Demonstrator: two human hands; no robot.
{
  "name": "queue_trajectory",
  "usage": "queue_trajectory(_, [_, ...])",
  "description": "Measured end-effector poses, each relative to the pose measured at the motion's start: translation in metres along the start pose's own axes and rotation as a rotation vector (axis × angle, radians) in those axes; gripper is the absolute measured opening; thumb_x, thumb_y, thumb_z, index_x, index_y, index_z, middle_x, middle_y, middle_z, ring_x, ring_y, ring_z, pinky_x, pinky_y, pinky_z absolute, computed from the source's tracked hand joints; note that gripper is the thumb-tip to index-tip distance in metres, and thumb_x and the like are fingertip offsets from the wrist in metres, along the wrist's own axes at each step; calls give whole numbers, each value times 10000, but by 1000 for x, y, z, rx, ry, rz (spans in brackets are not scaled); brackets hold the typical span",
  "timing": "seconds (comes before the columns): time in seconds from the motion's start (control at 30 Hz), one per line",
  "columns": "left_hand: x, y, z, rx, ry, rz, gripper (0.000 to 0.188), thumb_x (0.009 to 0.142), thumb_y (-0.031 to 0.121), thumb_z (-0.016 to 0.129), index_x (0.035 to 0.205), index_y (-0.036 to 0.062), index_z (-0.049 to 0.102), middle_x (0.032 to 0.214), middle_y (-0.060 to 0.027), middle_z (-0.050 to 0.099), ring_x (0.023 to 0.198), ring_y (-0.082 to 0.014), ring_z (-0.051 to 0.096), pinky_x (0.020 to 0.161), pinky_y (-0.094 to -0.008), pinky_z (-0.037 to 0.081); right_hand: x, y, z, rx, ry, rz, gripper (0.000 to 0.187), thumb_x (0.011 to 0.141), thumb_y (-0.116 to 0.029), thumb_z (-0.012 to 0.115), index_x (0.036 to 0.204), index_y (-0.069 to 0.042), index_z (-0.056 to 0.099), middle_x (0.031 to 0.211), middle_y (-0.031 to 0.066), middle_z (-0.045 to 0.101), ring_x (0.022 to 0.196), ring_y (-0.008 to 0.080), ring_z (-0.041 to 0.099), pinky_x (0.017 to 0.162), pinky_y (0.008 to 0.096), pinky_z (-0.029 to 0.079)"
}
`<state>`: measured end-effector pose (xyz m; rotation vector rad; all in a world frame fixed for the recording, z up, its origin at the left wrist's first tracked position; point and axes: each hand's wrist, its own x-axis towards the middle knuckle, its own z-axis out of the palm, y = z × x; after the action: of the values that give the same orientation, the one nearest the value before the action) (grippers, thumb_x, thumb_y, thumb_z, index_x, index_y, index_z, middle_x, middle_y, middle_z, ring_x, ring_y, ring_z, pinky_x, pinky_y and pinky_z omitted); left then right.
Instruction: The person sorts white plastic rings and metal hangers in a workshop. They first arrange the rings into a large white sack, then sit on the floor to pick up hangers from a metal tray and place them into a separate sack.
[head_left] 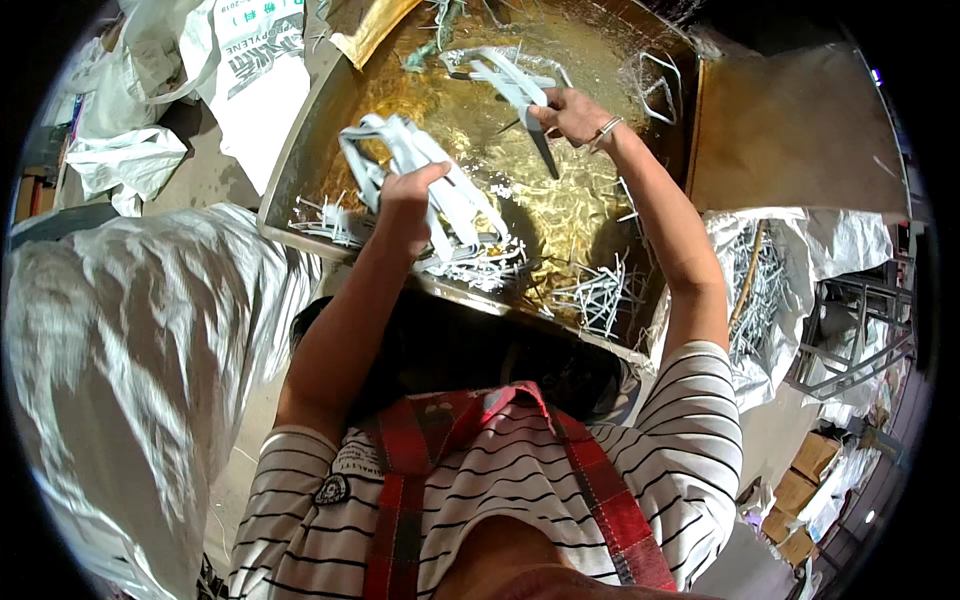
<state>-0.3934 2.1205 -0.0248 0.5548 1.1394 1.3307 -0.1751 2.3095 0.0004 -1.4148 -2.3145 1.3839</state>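
My left hand point(407, 203) is closed round a stack of pale grey plastic frames point(462, 205), over the near left part of a shallow metal tray point(283, 190). Farther right, my right hand point(572, 117) grips a pale plastic frame point(508, 82). From under its fingers a dark pointed blade point(541, 150) sticks out toward me; its handle is hidden, so I cannot tell what kind of tool it is. The two hands are apart. Thin plastic offcuts point(603, 296) and small white bits point(497, 268) lie on the tray's floor along the near side.
Another thin white frame point(660, 88) rests against the tray's right side. To the right, a white sack point(765, 300) holds many thin grey sticks, below a brown board point(795, 135). Large white sacks point(130, 370) crowd the left. Cardboard boxes point(800, 490) stand at lower right.
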Motion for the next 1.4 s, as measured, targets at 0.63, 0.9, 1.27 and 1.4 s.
queue_trajectory(0.63, [-6, 24, 40, -451, 211, -286, 393, 854, 312, 500, 1100, 6, 502, 1080, -141, 570, 968, -290, 553, 867, -444, 425, -161, -14, 104, -137, -1, -219, 1173, 533, -467, 802, 1402, -75, 119, 1397, 227, 244, 1296, 320, 268, 1069, 407, 252])
queue_trajectory(0.9, [-4, 31, 43, -659, 202, -284, 281, 855, 256, 488, 1019, 30, 520, 1016, -120, 574, 969, -307, 530, 869, -504, 411, -146, -23, 121, -39, 609, -10, 423, 657, -258, 662, 1033, -88, 570, 842, 157, 647, 792, 319, 622, 719, 377, 491])
queue_trajectory(1.27, [20, 40, 16, -749, 335, -146, 128, 845, 89, 424, 856, -23, 484, 804, -136, 545, 771, -256, 572, 809, -452, 478, -147, 93, 53, 211, 776, 91, 174, 704, -88, 616, 865, -25, 642, 747, 77, 664, 673, 140, 605, 625, 279, 491])
queue_trajectory(1.4, [22, 70, -5, -598, 294, 236, 153, 868, 83, 508, 927, -56, 486, 793, -122, 550, 671, -179, 550, 651, -329, 515, -212, 182, -24, -234, 857, 384, 204, 688, -170, 622, 818, -14, 637, 765, 181, 641, 697, 323, 611, 643, 400, 478])
